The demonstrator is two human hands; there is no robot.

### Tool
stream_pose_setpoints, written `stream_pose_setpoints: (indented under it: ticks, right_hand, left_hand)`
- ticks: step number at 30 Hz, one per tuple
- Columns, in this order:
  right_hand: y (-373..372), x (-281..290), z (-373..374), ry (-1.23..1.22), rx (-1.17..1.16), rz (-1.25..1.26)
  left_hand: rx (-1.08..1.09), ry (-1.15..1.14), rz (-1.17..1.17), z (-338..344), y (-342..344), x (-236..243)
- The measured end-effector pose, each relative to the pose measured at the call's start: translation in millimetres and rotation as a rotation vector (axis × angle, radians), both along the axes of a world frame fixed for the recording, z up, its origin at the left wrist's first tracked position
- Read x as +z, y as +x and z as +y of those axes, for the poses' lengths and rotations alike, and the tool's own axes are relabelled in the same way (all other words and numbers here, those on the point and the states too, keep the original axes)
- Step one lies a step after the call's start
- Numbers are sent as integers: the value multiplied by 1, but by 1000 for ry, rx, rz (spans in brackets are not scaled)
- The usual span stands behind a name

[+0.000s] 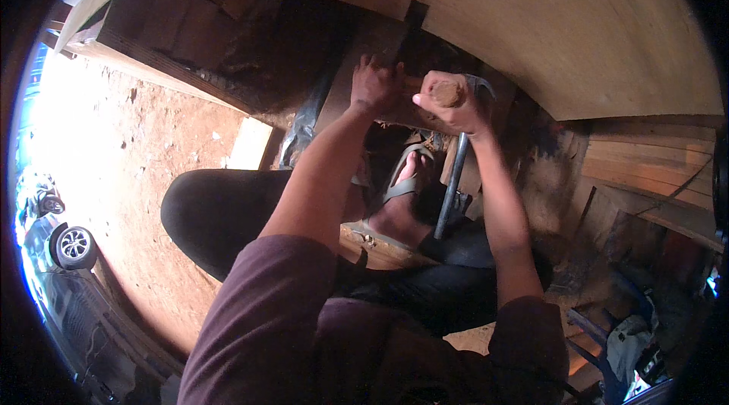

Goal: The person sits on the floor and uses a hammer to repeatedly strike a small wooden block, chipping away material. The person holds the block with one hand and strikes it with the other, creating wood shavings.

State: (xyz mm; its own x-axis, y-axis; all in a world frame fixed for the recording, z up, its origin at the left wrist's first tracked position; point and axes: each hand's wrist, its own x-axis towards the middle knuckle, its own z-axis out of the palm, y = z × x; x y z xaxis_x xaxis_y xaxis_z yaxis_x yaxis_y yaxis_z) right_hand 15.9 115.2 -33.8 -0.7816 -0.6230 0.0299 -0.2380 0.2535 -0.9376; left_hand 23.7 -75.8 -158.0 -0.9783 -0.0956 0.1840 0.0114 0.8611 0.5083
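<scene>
My right hand (pixel 456 109) is closed around a hammer's wooden handle (pixel 448 93), its round end facing up at me; the curved metal head (pixel 484 87) shows just beyond my fingers. My left hand (pixel 372 88) rests on a dark wooden board (pixel 340 94), fingers bent and apart, beside a narrow dark strip (pixel 412 18) that runs upward; anything under the fingertips is hidden. Below my hands a long metal bar (pixel 452 185) slants down toward my leg, beside my sandalled foot (pixel 406 173).
A large plywood panel (pixel 577 25) spans the top right, a dark wooden box (pixel 175 25) the upper left. Stacked planks (pixel 645 162) lie at right. A pale offcut (pixel 247 143) is on sunlit dirt ground. Parked cars (pixel 68 291) stand at far left. Dark clutter (pixel 623 344) fills the lower right.
</scene>
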Motion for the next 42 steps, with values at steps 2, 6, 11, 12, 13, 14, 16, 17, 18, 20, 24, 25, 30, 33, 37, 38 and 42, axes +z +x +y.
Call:
stream_pose_setpoints:
  ticks: [2, 6, 11, 12, 13, 14, 16, 17, 18, 20, 24, 25, 30, 33, 37, 38, 42]
  right_hand:
    - [-7, 7, 6, 62, 67, -157]
    - [20, -12, -11, -188, -341, 9]
    - [63, -43, -51, -211, -794, 492]
    - [66, -45, -58, -245, -833, 462]
    - [66, -46, -65, -264, -884, 425]
    - [65, -45, -69, -266, -895, 425]
    - [59, -42, -75, -214, -928, 415]
    - [56, -40, -75, -241, -948, 394]
    - [52, -38, -74, -263, -962, 379]
    - [45, -35, -71, -433, -965, 314]
    - [38, -34, -61, -405, -1020, 370]
    - [37, -35, -61, -433, -1032, 358]
    - [39, -41, -67, -516, -1090, 304]
    - [37, -40, -57, -737, -847, 244]
    - [32, -28, -28, -459, -550, 192]
    - [33, -24, -21, -292, -554, 238]
    - [38, -9, -1, 35, -530, 469]
  left_hand:
    - [4, 5, -22, 1, -1, 3]
    - [35, 33, -49, 1, 0, 6]
    - [29, 7, -73, 3, 3, 17]
    - [31, -12, -92, 3, 4, 20]
    - [39, -34, -102, 3, 5, 22]
    - [56, 26, -92, 3, 6, 24]
    - [95, 123, -72, 3, 8, 25]
    - [68, 78, -90, 3, 8, 23]
    - [40, 14, -119, 2, 5, 21]
    - [24, -30, -114, -1, 3, 15]
    - [42, -6, -65, 0, 2, 1]
    - [41, -20, -65, 0, 2, 0]
    - [44, 14, 18, 0, 2, -3]
    - [46, 16, 46, -1, 2, -3]
    - [22, -18, 0, -2, 2, 0]
    - [24, -19, -9, -2, 2, 1]
    - [33, 10, -113, 0, 1, 5]
